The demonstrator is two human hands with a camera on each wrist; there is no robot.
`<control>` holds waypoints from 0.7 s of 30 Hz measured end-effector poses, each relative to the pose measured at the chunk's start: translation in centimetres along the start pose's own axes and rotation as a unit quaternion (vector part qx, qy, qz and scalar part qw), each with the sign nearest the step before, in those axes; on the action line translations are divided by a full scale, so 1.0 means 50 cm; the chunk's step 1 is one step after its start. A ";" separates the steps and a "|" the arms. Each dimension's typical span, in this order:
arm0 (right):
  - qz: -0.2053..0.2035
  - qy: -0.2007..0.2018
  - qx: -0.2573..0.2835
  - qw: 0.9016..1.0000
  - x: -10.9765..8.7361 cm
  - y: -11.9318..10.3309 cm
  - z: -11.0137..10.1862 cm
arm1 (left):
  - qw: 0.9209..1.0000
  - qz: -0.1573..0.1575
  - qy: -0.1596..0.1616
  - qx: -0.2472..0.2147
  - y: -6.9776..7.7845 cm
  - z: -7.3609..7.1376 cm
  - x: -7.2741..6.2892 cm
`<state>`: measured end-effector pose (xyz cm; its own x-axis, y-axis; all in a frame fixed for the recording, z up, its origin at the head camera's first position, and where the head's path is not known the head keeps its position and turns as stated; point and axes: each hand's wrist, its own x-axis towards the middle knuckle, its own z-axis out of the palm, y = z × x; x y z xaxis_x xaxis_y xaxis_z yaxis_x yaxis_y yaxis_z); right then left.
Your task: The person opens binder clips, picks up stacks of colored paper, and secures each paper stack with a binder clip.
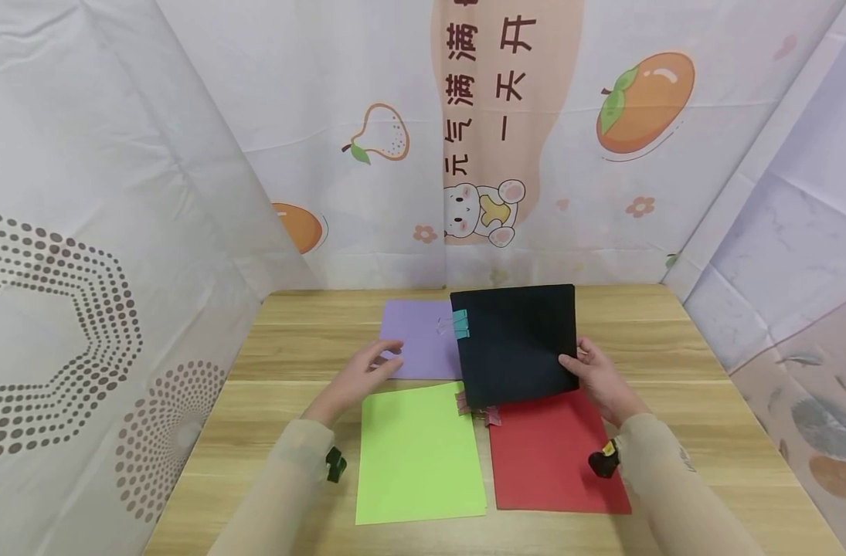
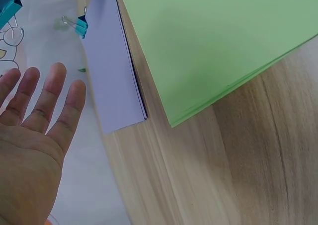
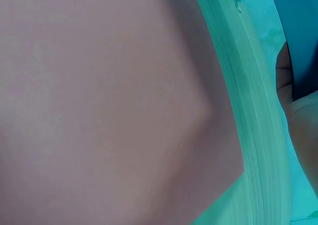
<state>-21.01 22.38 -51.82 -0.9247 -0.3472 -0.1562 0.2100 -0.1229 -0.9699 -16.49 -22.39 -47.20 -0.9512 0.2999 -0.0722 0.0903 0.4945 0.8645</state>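
My right hand (image 1: 601, 380) pinches the right edge of a black sheet or thin stack of paper (image 1: 516, 344), thumb on its near face. The black paper is raised and tilted over the table, and a teal binder clip (image 1: 460, 324) sits on its left edge. My left hand (image 2: 37, 145) hangs with its fingers spread and holds nothing, close by the left side of a purple paper stack (image 2: 112, 71). Another teal binder clip (image 2: 82, 27) grips that purple stack. In the head view, the black paper covers the purple stack's right part.
A lime green paper stack (image 1: 419, 455) lies nearest my left forearm, and a red one (image 1: 555, 463) lies under my right wrist. Pink binder clips (image 1: 492, 416) show at their upper inner corners. The wooden table (image 1: 290, 332) meets a printed curtain (image 1: 367, 255) at the back.
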 end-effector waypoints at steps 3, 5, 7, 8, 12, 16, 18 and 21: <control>0.003 0.002 -0.002 1.000 -0.001 -0.003 -0.005 | 1.000 -0.001 0.001 0.005 -0.002 -0.001 -0.002; 0.004 0.002 -0.006 1.000 -0.002 -0.004 -0.008 | 1.000 0.000 0.003 0.010 -0.004 -0.001 -0.004; 0.003 0.004 -0.008 1.000 -0.003 -0.005 -0.010 | 1.000 0.001 0.005 0.016 -0.007 -0.002 -0.005; 0.002 0.005 -0.008 1.000 -0.003 -0.006 -0.011 | 1.000 0.002 0.006 0.019 -0.009 -0.002 -0.006; -0.002 0.013 -0.001 1.000 -0.005 -0.006 -0.016 | 1.000 0.005 0.009 0.027 -0.018 -0.005 -0.012; -0.004 0.023 0.002 1.000 -0.007 -0.005 -0.022 | 0.999 0.007 0.014 0.029 -0.026 -0.006 -0.020; -0.007 0.030 0.004 1.000 -0.008 -0.005 -0.025 | 0.999 0.006 0.016 0.031 -0.030 -0.007 -0.023; -0.010 0.041 0.001 0.999 -0.010 -0.006 -0.031 | 0.999 0.007 0.020 0.034 -0.037 -0.009 -0.028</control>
<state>-21.10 24.02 -51.75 -0.9515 -0.2672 -0.1526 0.1929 -0.1315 -0.9724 -15.47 -24.10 -48.47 -0.9606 0.2751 -0.0388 0.1225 0.5446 0.8297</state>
